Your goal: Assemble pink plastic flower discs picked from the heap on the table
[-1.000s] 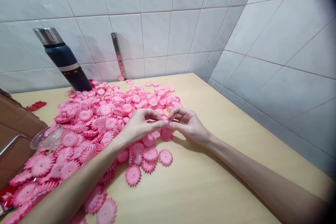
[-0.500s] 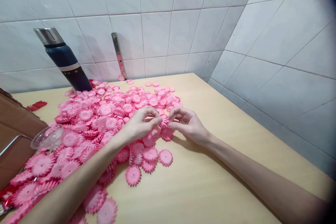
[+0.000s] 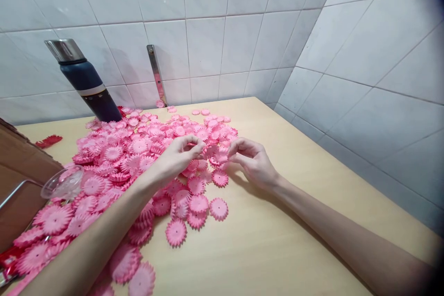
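A large heap of pink round pieces with toothed, petal-like edges [image 3: 140, 145] spreads over the table, many with a small hole in the middle. Above the heap's right edge, my left hand [image 3: 180, 153] is closed in a pinch on a pink petal disc [image 3: 209, 151]. Facing it, my right hand [image 3: 255, 162] pinches a second pink petal disc [image 3: 222, 154] by its right side. The two held discs are close together, and whether they still touch is hard to tell. Just below my hands lies a loose pink disc [image 3: 219, 178].
A dark blue bottle [image 3: 92, 85] with a steel cap stands at the back left. A cardboard box [image 3: 24, 180] and a clear plastic lid [image 3: 62, 182] are at left. A metal strip [image 3: 157, 74] is at the tiled wall. Pale wood tabletop [image 3: 277, 240] extends right.
My hands have drawn apart, the left moving left and the right slightly right. The pink piece between them now shows as two discs, one at each hand.
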Demonstrator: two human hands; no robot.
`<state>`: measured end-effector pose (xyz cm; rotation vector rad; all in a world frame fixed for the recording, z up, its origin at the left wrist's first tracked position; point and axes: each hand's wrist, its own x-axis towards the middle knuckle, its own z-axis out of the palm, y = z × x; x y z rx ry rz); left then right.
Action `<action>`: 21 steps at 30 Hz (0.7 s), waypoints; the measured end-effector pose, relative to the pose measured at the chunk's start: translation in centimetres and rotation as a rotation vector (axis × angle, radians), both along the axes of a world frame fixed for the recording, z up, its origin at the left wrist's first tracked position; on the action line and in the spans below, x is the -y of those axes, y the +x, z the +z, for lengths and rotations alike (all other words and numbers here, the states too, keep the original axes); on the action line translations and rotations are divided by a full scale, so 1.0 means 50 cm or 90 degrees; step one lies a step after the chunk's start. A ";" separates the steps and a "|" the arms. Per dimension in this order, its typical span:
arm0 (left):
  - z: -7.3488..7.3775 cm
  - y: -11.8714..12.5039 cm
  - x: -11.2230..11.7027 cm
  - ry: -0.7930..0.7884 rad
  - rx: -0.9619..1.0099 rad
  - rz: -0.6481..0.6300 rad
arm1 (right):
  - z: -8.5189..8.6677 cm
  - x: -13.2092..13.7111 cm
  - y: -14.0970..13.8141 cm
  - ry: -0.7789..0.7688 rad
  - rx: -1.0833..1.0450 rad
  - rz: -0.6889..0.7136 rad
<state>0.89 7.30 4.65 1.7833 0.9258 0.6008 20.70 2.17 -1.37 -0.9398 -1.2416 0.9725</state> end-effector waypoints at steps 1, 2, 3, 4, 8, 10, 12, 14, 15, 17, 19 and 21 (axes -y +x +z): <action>0.002 0.001 0.003 0.010 -0.018 -0.013 | 0.002 0.001 0.000 -0.003 0.013 0.009; 0.004 0.004 0.006 0.031 -0.036 -0.018 | 0.004 0.003 -0.001 -0.009 0.025 0.026; 0.006 0.007 0.010 0.053 -0.048 -0.020 | 0.005 0.005 -0.002 -0.019 0.033 0.047; 0.007 0.011 0.014 0.069 -0.053 -0.023 | 0.007 0.007 -0.004 -0.031 0.035 0.071; 0.006 0.022 0.026 0.042 -0.046 -0.071 | 0.006 0.013 -0.012 -0.065 -0.006 0.106; 0.002 0.021 0.026 0.045 -0.053 -0.065 | 0.004 0.012 -0.014 -0.072 -0.020 0.077; -0.001 0.017 0.019 0.093 -0.067 -0.024 | 0.004 0.012 -0.013 -0.082 -0.022 0.037; -0.005 0.010 0.008 0.177 -0.087 0.032 | 0.008 0.012 -0.013 -0.089 -0.016 0.007; -0.005 0.006 0.002 0.215 -0.097 0.059 | 0.011 0.013 -0.012 -0.093 -0.013 0.000; -0.005 -0.004 -0.013 0.251 -0.112 0.110 | 0.015 0.015 -0.012 -0.107 -0.010 0.012; -0.002 -0.015 -0.027 0.237 -0.110 0.152 | 0.014 0.016 -0.011 -0.113 -0.027 0.038; 0.001 -0.023 -0.037 0.216 -0.083 0.162 | 0.009 0.013 -0.008 -0.093 -0.051 0.052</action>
